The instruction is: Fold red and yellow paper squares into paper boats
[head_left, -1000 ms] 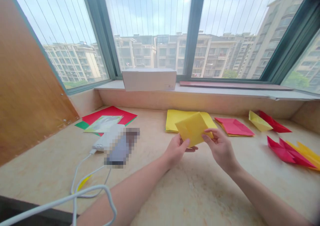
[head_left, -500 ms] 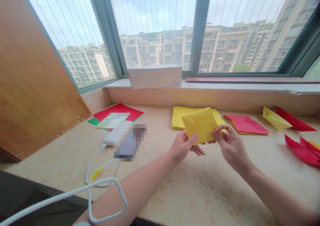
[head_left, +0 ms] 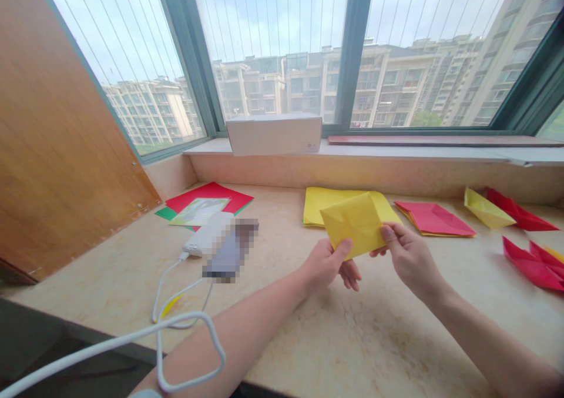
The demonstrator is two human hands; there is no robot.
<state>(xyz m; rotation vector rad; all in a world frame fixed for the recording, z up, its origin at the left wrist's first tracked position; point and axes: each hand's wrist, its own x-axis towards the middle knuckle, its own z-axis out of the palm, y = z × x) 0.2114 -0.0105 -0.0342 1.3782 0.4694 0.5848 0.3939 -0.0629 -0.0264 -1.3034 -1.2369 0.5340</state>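
Observation:
A folded square of yellow paper [head_left: 356, 224] is held up above the counter, tilted, with crease lines on its face. My left hand [head_left: 329, 263] pinches its lower left edge, thumb on the front and the other fingers behind and below. At the right edge, my right hand [head_left: 408, 256] grips the paper between thumb and fingers. Just behind it lies a stack of yellow paper [head_left: 314, 207], partly covered by the held piece. Right of that stack is a pile of folded red paper [head_left: 440, 218] with yellow showing underneath.
Folded paper boats, one yellow [head_left: 487, 208] and several red [head_left: 535, 266], sit at the right. At the left lie red sheets [head_left: 214, 191], a white power bank [head_left: 207, 236], a blurred phone [head_left: 229, 254] and a white cable [head_left: 110, 344]. A white box [head_left: 274, 136] stands on the sill.
The yellow paper has turned slightly and dropped a little. My right hand has shifted slightly right and down along its edge. Both hands still hold it.

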